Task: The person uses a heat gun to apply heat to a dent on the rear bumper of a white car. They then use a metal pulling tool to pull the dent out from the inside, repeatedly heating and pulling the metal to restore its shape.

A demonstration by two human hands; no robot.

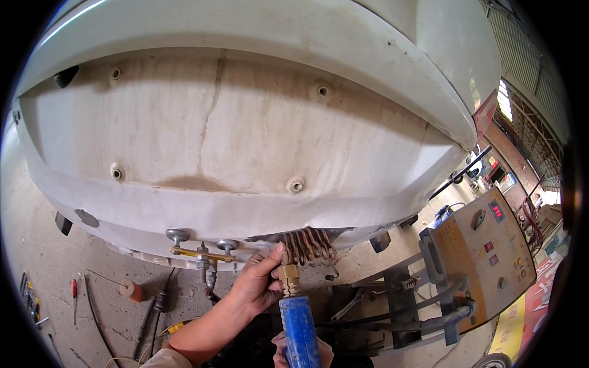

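Note:
My right hand (pixel 325 354) is wrapped around the blue handle of a spot-welding gun (pixel 300 331), which points up toward the white vehicle panel (pixel 264 211). With closed fingers, my left hand (pixel 261 279) grips the gun's front end just beyond its brass fitting (pixel 288 279). A row of copper-coloured wire loops (pixel 310 245) stands along the panel's lower edge, right beside my left fingertips. Bare dark metal surrounds the loops. My left fingers partly hide the gun's tip, so I cannot tell whether it touches a loop.
Left of my hand, a brass-coloured bar with round metal pads (pixel 177 235) sits against the panel. A wheeled machine (pixel 481 264) with dials and thick black cables (pixel 442 316) stands at the right. A screwdriver (pixel 74 297) and an orange container (pixel 132 291) are on the left floor.

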